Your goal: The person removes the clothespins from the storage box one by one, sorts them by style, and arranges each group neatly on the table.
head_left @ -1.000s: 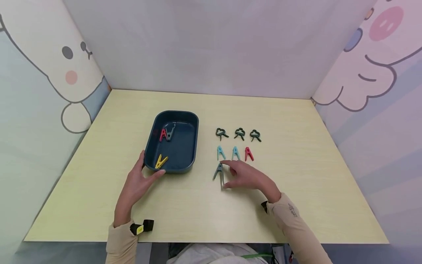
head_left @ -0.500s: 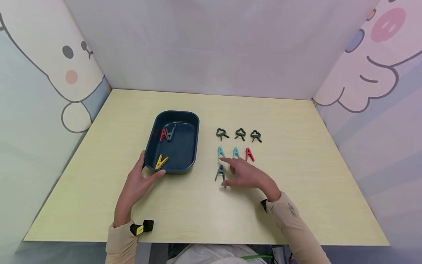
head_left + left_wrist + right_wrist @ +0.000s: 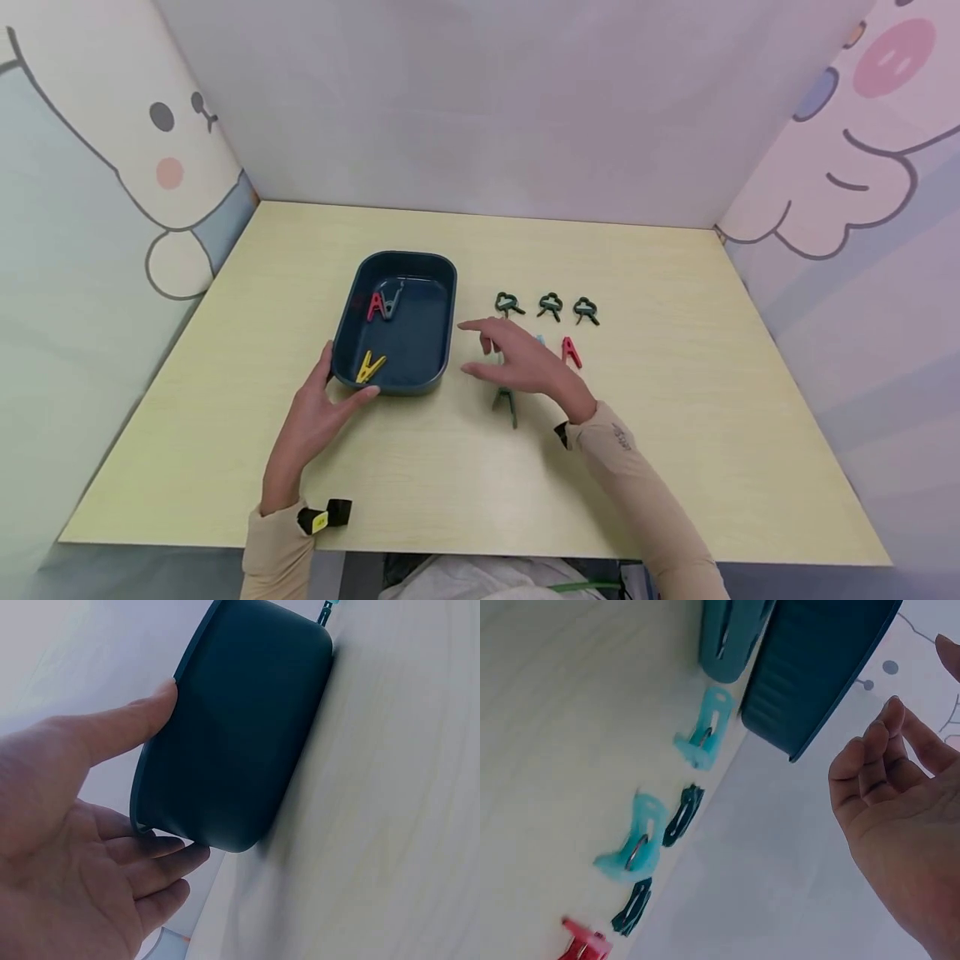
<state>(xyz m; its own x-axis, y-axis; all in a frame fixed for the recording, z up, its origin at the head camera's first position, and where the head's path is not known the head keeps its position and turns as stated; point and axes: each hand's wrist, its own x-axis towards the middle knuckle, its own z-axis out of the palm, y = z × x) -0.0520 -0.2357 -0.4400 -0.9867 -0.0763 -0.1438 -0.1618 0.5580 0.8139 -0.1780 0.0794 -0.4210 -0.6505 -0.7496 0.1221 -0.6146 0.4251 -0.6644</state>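
Observation:
A dark blue rectangular tray point(image 3: 394, 388) stands left of the table's middle, holding a red clothespin point(image 3: 375, 307), a grey clothespin point(image 3: 390, 303) and a yellow clothespin point(image 3: 371, 367). My left hand point(image 3: 309, 425) holds its near-left corner, thumb on the near wall and fingers at the left side. Above the table, right of the tray, hovers my right hand point(image 3: 525, 357) with nothing in it. Under that hand a grey-green clothespin point(image 3: 506, 403) partly shows. Two light blue clothespins, one point(image 3: 705, 731) nearer the tray, lie in the right wrist view, mostly hidden in the head view.
A row of dark green clips point(image 3: 551, 305) lies behind the right hand. To its right is a red clothespin point(image 3: 572, 352). The pale wooden table point(image 3: 690, 400) meets printed walls at the back and sides.
My right hand has left the grey-green clothespin, rising and moving forward and left toward the tray. That clothespin stays on the table. The left hand keeps its place on the tray.

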